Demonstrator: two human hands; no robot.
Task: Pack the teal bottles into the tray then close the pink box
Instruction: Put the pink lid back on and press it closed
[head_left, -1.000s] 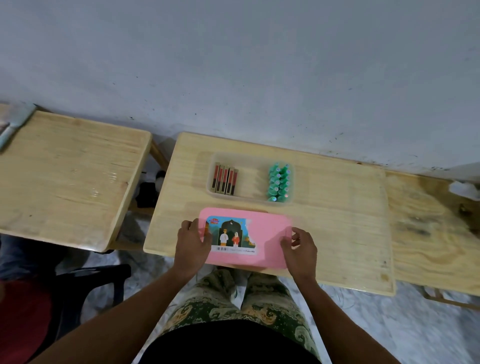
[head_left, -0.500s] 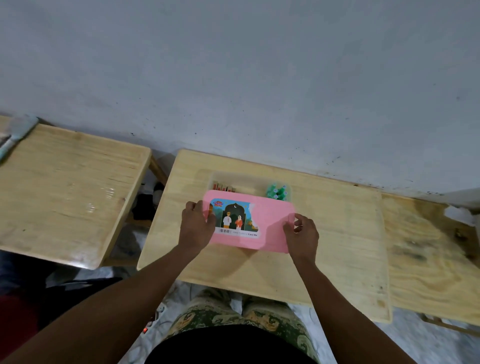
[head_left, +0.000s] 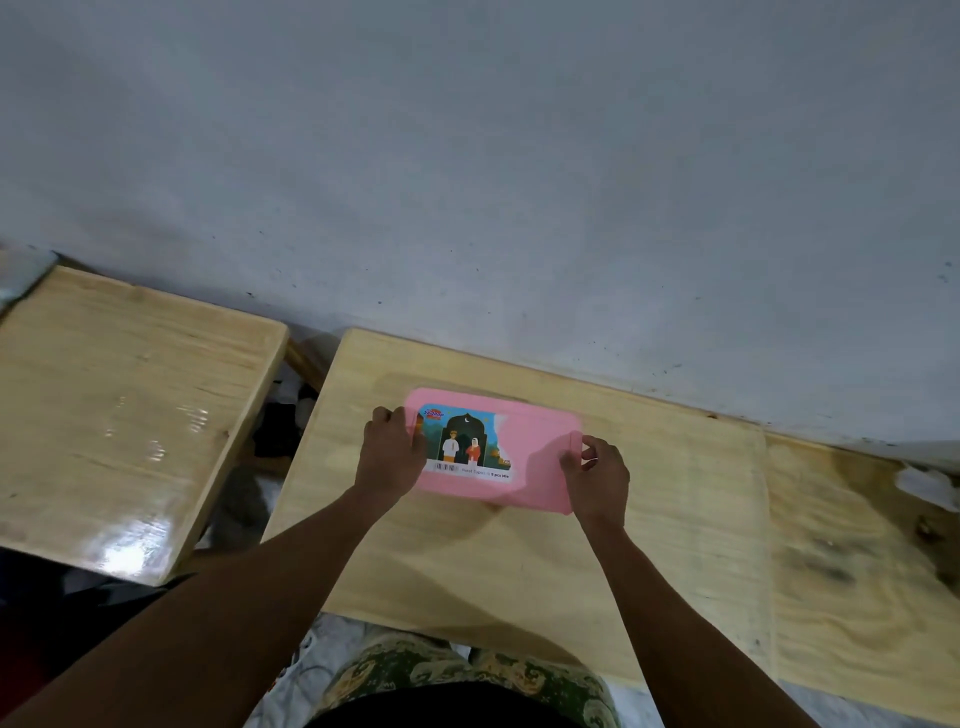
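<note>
The pink lid (head_left: 524, 457), bearing a picture label (head_left: 465, 441), is lying over the tray on the middle wooden table (head_left: 675, 519), hiding its contents. The left hand (head_left: 392, 454) is gripping its left edge; the right hand (head_left: 597, 480) is pinching its right edge.

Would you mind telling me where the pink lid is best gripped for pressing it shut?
Grip the pink lid by its two short ends, coming in from either side, as the left hand and right hand do. It is wide, flat and lies level, so opposite ends keep it even.
</note>
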